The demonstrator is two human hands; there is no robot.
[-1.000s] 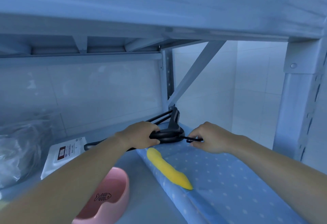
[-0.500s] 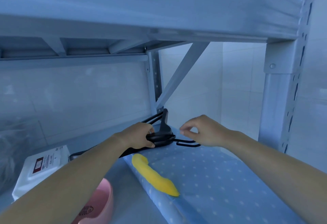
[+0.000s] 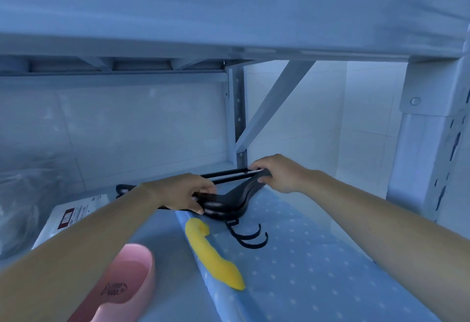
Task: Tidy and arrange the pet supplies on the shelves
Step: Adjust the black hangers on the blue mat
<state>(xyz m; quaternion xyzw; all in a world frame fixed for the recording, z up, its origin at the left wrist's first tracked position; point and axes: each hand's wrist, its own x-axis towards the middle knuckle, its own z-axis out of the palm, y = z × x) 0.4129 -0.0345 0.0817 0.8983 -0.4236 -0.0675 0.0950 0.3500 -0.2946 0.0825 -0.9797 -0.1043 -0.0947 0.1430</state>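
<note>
A stack of black hangers [image 3: 229, 200] lies nearly flat at the back of the shelf [image 3: 167, 253], partly on a blue dotted mat [image 3: 318, 258], with its hooks curling toward the front. The left hand [image 3: 188, 193] grips its middle and the right hand [image 3: 277, 173] its right end. A yellow curved toy [image 3: 213, 253] lies along the mat's left edge, and a pink bowl [image 3: 122, 283] stands front left.

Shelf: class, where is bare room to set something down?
Free: dotted mat right of the yellow toy and hangers; shelf strip between pink bowl, white packet and mat. Crowded: the back, where left hand and right hand grip the hangers.
</note>
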